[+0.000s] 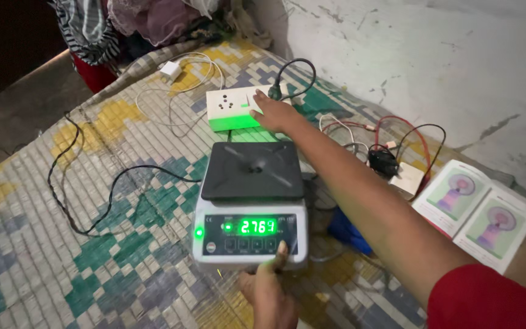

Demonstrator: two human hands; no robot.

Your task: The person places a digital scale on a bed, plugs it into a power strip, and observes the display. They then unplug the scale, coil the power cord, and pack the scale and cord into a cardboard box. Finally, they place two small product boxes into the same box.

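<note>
Sitting on woven mat [62, 244]: digital scale [251, 204], rigid plastic body, likely light, platform loose-fitting – grip base sides, not platform. Left hand [269, 292] thumb pressing front button panel; right hand [275, 113] flat on white socket box [232, 109], fingers together

A: What is seen underfoot?

B: A woven mat [62, 244] is spread out, patterned in grey, green, yellow and blue blocks.

A: And the wall?

B: A whitewashed wall [433, 67], scuffed and cracked, is seen at the right. A heap of clothes [147, 24] is piled at the mat's far end.

A: How is the place lit?

B: Dimly; the far left corner is left in darkness, and bare floor [25, 97] is glimpsed there.
</note>
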